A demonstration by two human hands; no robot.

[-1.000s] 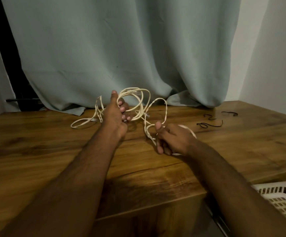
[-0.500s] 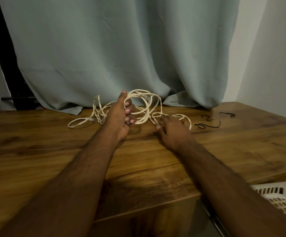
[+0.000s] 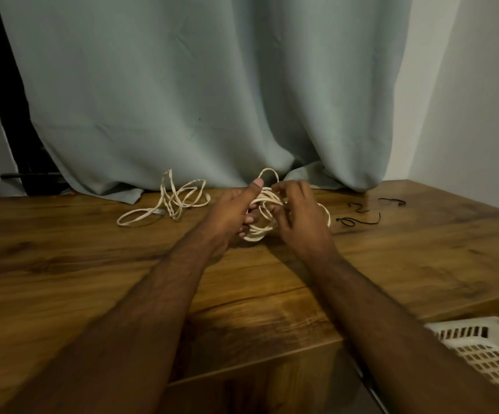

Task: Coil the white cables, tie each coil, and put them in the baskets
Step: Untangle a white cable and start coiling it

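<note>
White cable coil (image 3: 261,215) gripped by both hands mid-table | basket (image 3: 487,351) below front-right table edge

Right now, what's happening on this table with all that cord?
A person is winding a white cable into a coil, gripped in the left hand while the right hand feeds loops. Another loose cable lies on the wooden table, black ties wait nearby, and a white basket sits lower right.

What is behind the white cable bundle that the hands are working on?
Behind the cable bundle held by the left hand and right hand hangs the grey-green curtain, its hem resting on the table. What lies behind the curtain is covered.
</note>
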